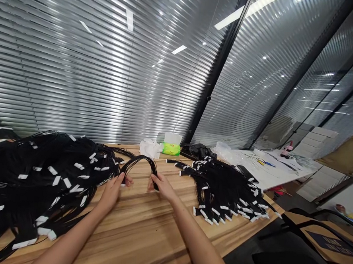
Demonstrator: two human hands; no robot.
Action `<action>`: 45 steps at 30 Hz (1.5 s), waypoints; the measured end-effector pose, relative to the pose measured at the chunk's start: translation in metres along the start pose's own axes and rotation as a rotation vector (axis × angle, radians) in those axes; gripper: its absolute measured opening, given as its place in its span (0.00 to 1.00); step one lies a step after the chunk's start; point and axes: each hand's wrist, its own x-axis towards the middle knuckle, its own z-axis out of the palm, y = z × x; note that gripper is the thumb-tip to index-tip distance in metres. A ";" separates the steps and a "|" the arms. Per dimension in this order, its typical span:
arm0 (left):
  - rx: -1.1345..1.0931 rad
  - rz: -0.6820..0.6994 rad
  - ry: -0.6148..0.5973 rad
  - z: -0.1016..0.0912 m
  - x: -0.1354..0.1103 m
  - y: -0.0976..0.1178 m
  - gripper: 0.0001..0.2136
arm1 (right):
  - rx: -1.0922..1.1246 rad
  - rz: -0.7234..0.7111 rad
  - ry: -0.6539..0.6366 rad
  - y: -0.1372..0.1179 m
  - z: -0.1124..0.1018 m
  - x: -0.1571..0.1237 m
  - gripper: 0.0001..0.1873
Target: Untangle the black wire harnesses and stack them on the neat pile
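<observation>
- At bottom centre, the left grip (110, 192) and right grip (162, 187) each pinch one end of an arched bundle of thin black wires (139, 160), seemingly lifted clear of the others.
- Left, on the worktop (146, 233): a heap of white-tagged black wires (42, 171).
- Right: a tagged bunch (225, 190), its ends roughly aligned.

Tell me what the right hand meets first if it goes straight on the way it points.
The right hand meets the arched bundle of thin black wires at its fingers first; beyond that, probably the crumpled white paper, though depth is unclear.
</observation>
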 end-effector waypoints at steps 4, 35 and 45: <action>0.062 -0.030 -0.163 0.007 -0.004 -0.001 0.25 | 0.123 -0.045 0.079 0.026 0.038 0.015 0.29; -0.203 -0.213 -0.113 0.024 -0.015 0.005 0.24 | 0.062 -0.090 0.213 0.036 0.042 -0.002 0.30; 0.225 -0.175 -0.016 0.000 -0.009 0.000 0.26 | 0.078 0.159 0.151 0.029 0.026 0.001 0.28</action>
